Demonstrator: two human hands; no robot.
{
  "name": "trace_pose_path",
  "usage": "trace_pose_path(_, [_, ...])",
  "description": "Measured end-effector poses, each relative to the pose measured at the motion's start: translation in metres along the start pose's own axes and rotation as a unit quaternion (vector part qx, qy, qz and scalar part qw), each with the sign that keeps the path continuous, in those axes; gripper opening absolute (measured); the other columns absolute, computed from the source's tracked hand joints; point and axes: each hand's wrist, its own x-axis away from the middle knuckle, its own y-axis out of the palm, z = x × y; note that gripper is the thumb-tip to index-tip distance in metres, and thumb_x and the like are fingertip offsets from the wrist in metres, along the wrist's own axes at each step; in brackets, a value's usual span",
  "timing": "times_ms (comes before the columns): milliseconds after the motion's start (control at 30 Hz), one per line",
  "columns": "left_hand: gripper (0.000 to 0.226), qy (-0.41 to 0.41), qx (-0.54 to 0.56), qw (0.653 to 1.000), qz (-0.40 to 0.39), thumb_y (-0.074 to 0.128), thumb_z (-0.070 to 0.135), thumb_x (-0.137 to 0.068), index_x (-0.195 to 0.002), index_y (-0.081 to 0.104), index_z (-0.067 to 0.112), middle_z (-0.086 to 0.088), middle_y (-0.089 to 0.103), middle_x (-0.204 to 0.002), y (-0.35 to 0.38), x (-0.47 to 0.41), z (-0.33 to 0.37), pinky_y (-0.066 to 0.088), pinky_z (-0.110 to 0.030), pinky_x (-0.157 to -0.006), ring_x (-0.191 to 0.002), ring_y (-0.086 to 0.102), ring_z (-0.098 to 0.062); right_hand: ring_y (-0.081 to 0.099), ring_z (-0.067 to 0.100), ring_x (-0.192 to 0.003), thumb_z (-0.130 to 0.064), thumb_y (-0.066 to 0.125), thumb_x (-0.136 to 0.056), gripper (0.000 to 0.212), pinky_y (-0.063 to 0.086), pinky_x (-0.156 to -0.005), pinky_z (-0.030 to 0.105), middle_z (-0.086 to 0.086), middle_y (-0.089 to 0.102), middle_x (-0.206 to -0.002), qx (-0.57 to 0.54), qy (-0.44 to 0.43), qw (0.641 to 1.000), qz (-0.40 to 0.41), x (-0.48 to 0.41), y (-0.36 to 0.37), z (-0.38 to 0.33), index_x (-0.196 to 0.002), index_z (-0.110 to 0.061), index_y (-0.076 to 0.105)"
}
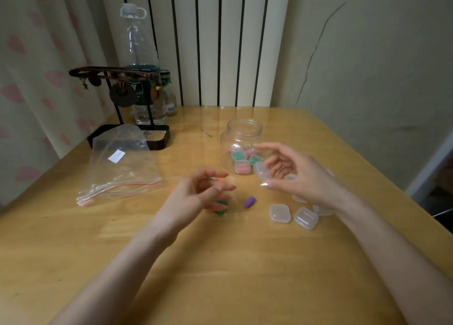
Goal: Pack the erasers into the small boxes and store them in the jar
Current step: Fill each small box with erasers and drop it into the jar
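Observation:
A clear jar (241, 128) stands open at mid-table with several filled small boxes (241, 166) inside. My right hand (301, 175) hovers just right of the jar and grips a clear small box (261, 171) between thumb and fingers. My left hand (201, 192) hangs over the table with its fingers apart and holds nothing. A green eraser (221, 208) lies partly hidden under it, and a bit of orange eraser (221, 179) shows behind its fingertips. A purple eraser (250, 201) lies between my hands. Empty small boxes (280, 213) sit under my right wrist.
A clear zip bag (120, 170) lies at the left. Behind it stand a black jewellery stand (130, 138) and plastic bottles (144, 84). The table's right edge (416, 202) runs close to the boxes. A radiator and walls lie behind.

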Motion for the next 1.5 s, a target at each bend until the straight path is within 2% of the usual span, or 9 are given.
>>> trace_pose_path(100, [0.061, 0.156, -0.111, 0.981, -0.029, 0.067, 0.014, -0.084, -0.136, 0.04, 0.029, 0.006, 0.05, -0.135, 0.011, 0.003, -0.007, 0.05, -0.023, -0.09, -0.113, 0.056, -0.005, 0.066, 0.021, -0.071, -0.009, 0.07, -0.078, 0.039, 0.056, -0.066, 0.027, 0.016, 0.063, -0.087, -0.215, 0.009, 0.977, -0.013, 0.005, 0.022, -0.025, -0.113, -0.022, 0.06])
trace_pose_path(233, [0.052, 0.291, -0.216, 0.932, 0.002, 0.06, 0.032, -0.084, -0.135, 0.047, 0.025, 0.013, 0.05, -0.136, 0.016, 0.002, -0.011, 0.042, -0.024, -0.101, -0.128, 0.044, -0.003, 0.064, 0.026, -0.066, -0.019, 0.068, -0.069, 0.042, 0.054, -0.065, 0.036, 0.011, 0.068, -0.075, -0.342, 0.091, 0.935, -0.032, 0.006, 0.045, -0.032, -0.108, -0.005, 0.058])
trace_pose_path(433, [0.042, 0.162, -0.016, 0.986, -0.021, 0.067, 0.015, -0.076, -0.117, 0.061, 0.017, 0.002, 0.066, -0.119, 0.007, 0.001, -0.004, 0.054, -0.036, -0.088, -0.104, 0.064, -0.025, 0.071, 0.03, -0.074, -0.003, 0.066, -0.074, 0.04, 0.06, -0.069, 0.034, 0.018, 0.071, -0.082, -0.386, 0.102, 0.911, -0.104, 0.007, 0.038, -0.022, -0.114, -0.003, 0.059])
trace_pose_path(567, [0.038, 0.137, 0.036, 0.99, -0.017, 0.075, 0.008, -0.071, -0.106, 0.061, 0.005, 0.006, 0.067, -0.119, 0.007, 0.002, -0.002, 0.053, -0.027, -0.082, -0.106, 0.063, -0.016, 0.069, 0.025, -0.069, 0.001, 0.067, -0.08, 0.039, 0.058, -0.063, 0.032, 0.015, 0.069, -0.084, -0.336, 0.063, 0.932, -0.121, 0.007, 0.045, -0.021, -0.117, 0.0, 0.056])
trace_pose_path(767, [0.044, 0.108, 0.062, 0.992, -0.034, 0.068, 0.014, -0.071, -0.114, 0.064, 0.012, 0.001, 0.07, -0.114, 0.005, 0.004, 0.003, 0.049, -0.015, -0.066, -0.096, 0.065, -0.018, 0.06, 0.021, -0.053, -0.029, 0.07, -0.071, 0.047, 0.051, -0.048, 0.029, 0.011, 0.061, -0.077, -0.283, 0.032, 0.954, -0.09, 0.005, 0.05, -0.016, -0.111, -0.008, 0.057])
trace_pose_path(1000, [0.048, 0.097, 0.056, 0.993, -0.048, 0.067, 0.016, -0.071, -0.118, 0.061, 0.012, 0.0, 0.069, -0.116, 0.007, 0.007, 0.003, 0.052, -0.025, -0.085, -0.104, 0.066, -0.016, 0.06, 0.02, -0.047, -0.014, 0.07, -0.081, 0.031, 0.053, -0.045, 0.03, 0.016, 0.059, -0.072, -0.306, 0.041, 0.944, -0.121, 0.006, 0.041, -0.012, -0.105, 0.001, 0.058])
trace_pose_path(1167, [0.045, 0.077, 0.092, 0.991, -0.06, 0.067, 0.007, -0.072, -0.117, 0.061, 0.007, -0.001, 0.07, -0.112, 0.007, 0.008, 0.003, 0.052, -0.019, -0.077, -0.096, 0.068, -0.011, 0.06, 0.019, -0.046, -0.024, 0.073, -0.07, 0.043, 0.053, -0.044, 0.03, 0.016, 0.057, -0.072, -0.328, 0.043, 0.935, -0.126, 0.007, 0.043, -0.011, -0.105, -0.004, 0.059])
trace_pose_path(1367, [0.047, 0.072, 0.095, 0.99, -0.07, 0.067, 0.009, -0.072, -0.118, 0.061, 0.007, -0.003, 0.069, -0.115, 0.006, 0.007, 0.001, 0.053, -0.022, -0.079, -0.097, 0.067, -0.011, 0.06, 0.02, -0.047, -0.005, 0.066, -0.078, 0.034, 0.055, -0.045, 0.033, 0.021, 0.058, -0.082, -0.311, 0.042, 0.94, -0.135, 0.008, 0.039, -0.011, -0.109, 0.002, 0.055])
trace_pose_path(1500, [0.045, 0.072, 0.099, 0.99, -0.064, 0.07, 0.007, -0.073, -0.116, 0.061, 0.004, -0.005, 0.069, -0.115, 0.007, 0.006, -0.003, 0.052, -0.025, -0.079, -0.096, 0.067, -0.014, 0.06, 0.021, -0.045, 0.006, 0.062, -0.085, 0.025, 0.055, -0.045, 0.032, 0.011, 0.06, -0.07, -0.289, 0.045, 0.948, -0.128, 0.009, 0.04, -0.01, -0.108, 0.004, 0.053])
